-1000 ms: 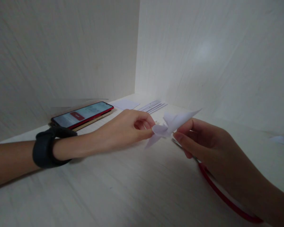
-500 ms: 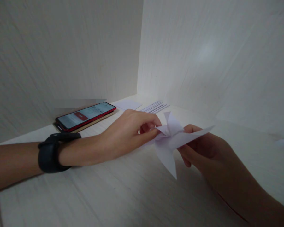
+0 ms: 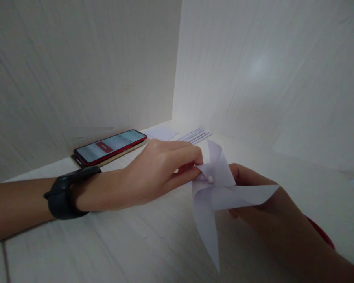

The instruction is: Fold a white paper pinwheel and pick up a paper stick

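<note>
A white paper pinwheel [image 3: 216, 192] with a small white pin head at its centre hangs just above the pale tabletop [image 3: 112, 243]. My left hand [image 3: 156, 171], with a black band on the wrist, pinches one blade at the pinwheel's left side. My right hand [image 3: 253, 192] is behind the pinwheel and mostly hidden by its blades; its fingers are closed on the back of it. A red curved object [image 3: 320, 232] shows under my right forearm.
A red-edged phone [image 3: 110, 146] with a lit screen lies on a thin brown board at the back left. A white paper sheet [image 3: 162, 133] and several white strips [image 3: 196, 135] lie in the far corner. Pale walls close in at the back and right.
The pinwheel has turned to face me and dropped lower, its blades spreading out. Both hands have kept their hold and shifted slightly right and down.
</note>
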A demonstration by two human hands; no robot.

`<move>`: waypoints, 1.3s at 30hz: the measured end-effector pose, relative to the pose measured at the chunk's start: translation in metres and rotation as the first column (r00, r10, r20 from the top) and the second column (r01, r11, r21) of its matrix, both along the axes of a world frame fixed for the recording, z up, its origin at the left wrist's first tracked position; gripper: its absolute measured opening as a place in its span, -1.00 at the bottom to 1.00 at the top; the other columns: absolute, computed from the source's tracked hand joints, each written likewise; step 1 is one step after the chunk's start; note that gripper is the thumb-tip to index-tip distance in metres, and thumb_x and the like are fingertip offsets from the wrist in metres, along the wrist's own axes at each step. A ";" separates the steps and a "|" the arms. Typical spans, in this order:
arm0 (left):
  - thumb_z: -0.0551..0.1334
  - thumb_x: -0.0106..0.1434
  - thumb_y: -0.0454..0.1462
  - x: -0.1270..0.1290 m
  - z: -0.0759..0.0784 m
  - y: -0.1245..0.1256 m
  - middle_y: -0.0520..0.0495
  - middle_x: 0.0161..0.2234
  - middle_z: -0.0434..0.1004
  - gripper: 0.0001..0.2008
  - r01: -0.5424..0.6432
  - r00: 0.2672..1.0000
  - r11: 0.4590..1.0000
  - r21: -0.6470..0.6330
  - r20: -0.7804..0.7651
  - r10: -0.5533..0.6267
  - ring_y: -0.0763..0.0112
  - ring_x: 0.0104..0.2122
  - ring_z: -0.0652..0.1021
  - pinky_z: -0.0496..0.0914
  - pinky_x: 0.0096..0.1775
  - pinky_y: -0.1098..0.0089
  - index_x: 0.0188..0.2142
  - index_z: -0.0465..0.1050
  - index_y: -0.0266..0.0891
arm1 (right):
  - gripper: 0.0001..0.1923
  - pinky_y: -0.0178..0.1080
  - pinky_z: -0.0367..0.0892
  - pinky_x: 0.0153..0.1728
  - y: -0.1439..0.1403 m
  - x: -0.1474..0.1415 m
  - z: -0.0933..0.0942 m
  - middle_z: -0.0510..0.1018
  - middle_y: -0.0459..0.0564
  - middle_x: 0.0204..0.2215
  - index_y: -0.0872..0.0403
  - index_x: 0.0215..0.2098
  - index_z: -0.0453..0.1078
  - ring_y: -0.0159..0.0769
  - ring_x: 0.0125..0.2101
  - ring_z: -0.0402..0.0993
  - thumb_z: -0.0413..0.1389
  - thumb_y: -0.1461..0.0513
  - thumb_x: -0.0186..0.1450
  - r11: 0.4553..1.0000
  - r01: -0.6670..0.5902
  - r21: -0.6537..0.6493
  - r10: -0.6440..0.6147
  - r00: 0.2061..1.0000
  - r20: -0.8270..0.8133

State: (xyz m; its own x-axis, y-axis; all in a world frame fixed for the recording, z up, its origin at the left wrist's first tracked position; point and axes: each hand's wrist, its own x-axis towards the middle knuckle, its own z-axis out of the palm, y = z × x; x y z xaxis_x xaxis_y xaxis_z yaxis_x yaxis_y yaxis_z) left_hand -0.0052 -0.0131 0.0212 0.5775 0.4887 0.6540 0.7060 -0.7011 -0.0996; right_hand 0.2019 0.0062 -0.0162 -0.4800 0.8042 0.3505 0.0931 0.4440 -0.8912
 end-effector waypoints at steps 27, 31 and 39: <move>0.26 0.26 -0.38 -0.002 -0.001 0.000 0.20 -0.57 0.39 -0.85 0.049 0.999 0.997 0.064 -0.003 -0.049 0.67 -0.59 0.33 0.19 -0.47 0.61 -0.45 0.38 -0.27 | -0.88 -0.35 0.14 -0.56 -0.002 0.002 -0.003 0.30 -0.18 -0.60 -0.01 -0.50 0.32 -0.40 -0.56 0.16 0.15 0.23 0.19 0.999 0.035 0.021 -0.036 0.998 0.046; 0.24 0.28 -0.38 -0.002 0.000 -0.001 0.19 -0.55 0.39 -0.84 0.023 0.999 1.000 0.019 -0.026 -0.023 0.66 -0.57 0.35 0.21 -0.44 0.61 -0.44 0.38 -0.27 | -0.87 -0.35 0.16 -0.55 -0.001 0.001 -0.001 0.31 -0.18 -0.60 0.00 -0.51 0.33 -0.39 -0.56 0.18 0.14 0.24 0.20 0.999 0.025 0.043 -0.027 0.998 0.053; 0.17 0.33 -0.31 -0.002 0.001 -0.002 0.15 -0.55 0.39 -0.82 0.000 1.000 0.996 -0.089 -0.011 -0.001 0.59 -0.57 0.35 0.21 -0.42 0.52 -0.43 0.39 -0.21 | -0.86 -0.34 0.17 -0.53 -0.001 0.000 0.004 0.36 -0.16 -0.59 0.02 -0.52 0.32 -0.41 -0.56 0.19 0.16 0.27 0.17 1.000 0.014 0.026 -0.015 0.999 0.045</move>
State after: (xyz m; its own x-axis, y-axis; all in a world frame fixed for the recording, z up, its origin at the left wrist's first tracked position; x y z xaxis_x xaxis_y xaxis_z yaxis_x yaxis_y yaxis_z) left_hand -0.0069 -0.0149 0.0217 0.5845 0.5440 0.6019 0.7049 -0.7079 -0.0447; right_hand 0.2021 0.0051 -0.0124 -0.4842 0.8023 0.3491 0.1400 0.4648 -0.8743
